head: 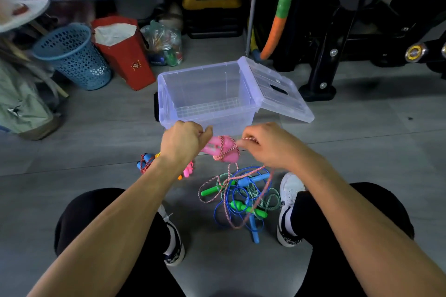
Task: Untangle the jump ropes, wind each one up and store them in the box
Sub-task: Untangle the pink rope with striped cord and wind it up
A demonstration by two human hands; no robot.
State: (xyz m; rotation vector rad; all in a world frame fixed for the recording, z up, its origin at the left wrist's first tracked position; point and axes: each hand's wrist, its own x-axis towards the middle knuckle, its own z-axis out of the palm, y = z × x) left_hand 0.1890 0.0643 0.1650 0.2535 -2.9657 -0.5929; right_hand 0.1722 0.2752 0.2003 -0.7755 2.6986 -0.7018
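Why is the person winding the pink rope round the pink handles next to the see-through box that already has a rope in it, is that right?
Not quite. In the head view the clear box holds nothing yet. The rest is right: the left hand grips the pink handles while the right hand pinches the pink rope being wound round them, beside the box.

Grey tiled floor [96,152] fills the lower frame. At upper left, a blue perforated basket [72,55] stands beside a red paper bag [123,55]. A black exercise machine [362,19] occupies the upper right, with a green-and-orange padded bar [281,7] just left of it.
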